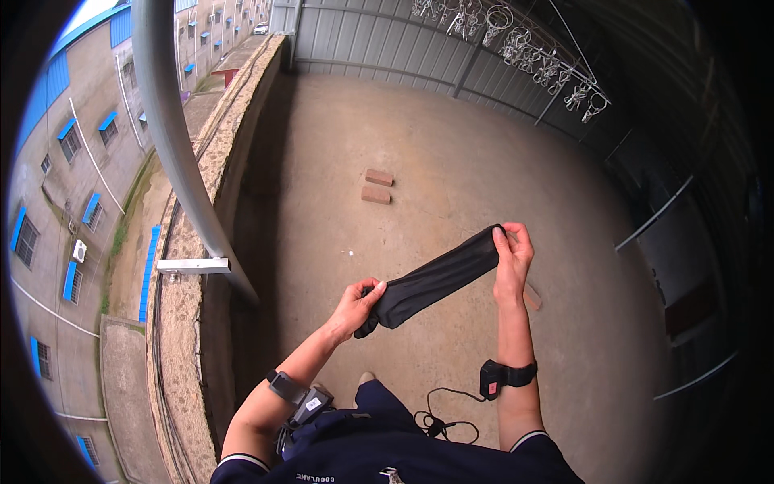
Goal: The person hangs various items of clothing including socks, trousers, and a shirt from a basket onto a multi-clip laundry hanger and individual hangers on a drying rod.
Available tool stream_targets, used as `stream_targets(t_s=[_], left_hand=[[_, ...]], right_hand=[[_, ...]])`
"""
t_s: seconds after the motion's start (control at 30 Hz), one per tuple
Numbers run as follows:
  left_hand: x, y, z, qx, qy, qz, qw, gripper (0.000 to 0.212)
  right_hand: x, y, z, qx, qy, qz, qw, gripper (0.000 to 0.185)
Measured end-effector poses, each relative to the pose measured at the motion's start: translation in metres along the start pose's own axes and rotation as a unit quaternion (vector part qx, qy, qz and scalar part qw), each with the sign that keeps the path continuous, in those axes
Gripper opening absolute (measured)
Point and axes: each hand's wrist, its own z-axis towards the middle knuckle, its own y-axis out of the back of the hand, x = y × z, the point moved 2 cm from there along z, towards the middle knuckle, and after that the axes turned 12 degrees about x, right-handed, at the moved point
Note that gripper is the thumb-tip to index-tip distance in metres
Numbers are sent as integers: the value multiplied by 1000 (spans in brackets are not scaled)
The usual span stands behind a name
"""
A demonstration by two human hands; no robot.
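Observation:
A thin black cloth (438, 278) is stretched at a slant between my two hands, above the concrete floor. My left hand (358, 305) pinches its lower end between thumb and fingers, and a bunched part hangs below that grip. The other, higher end is gripped by my right hand (513, 257) with the thumb on top. Both forearms wear black straps with small devices, and a black cable (444, 423) runs from the right one. What kind of fabric item it is I cannot tell.
Metal clips and rings (532, 60) hang from a rail at the upper right. Bricks (376, 195) lie on the concrete floor (363, 127). Along the left runs a rough parapet wall (181, 296) with a thick metal pole (175, 139); buildings stand beyond it.

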Motion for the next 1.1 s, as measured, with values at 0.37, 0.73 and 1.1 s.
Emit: stream_targets(t_s=[0.37,0.73,1.1], left_hand=[[-40,-24,81,86,-67,196,975,26],[-146,-107,168,83,-7,29,996,39],[-170,-85,194,90,-20,64,994,20]], right_hand=[[-5,15,54,195,-33,192,961,9],[10,48,118,358,88,-88,926,14],[-1,54,162,379,7,-69,923,27]])
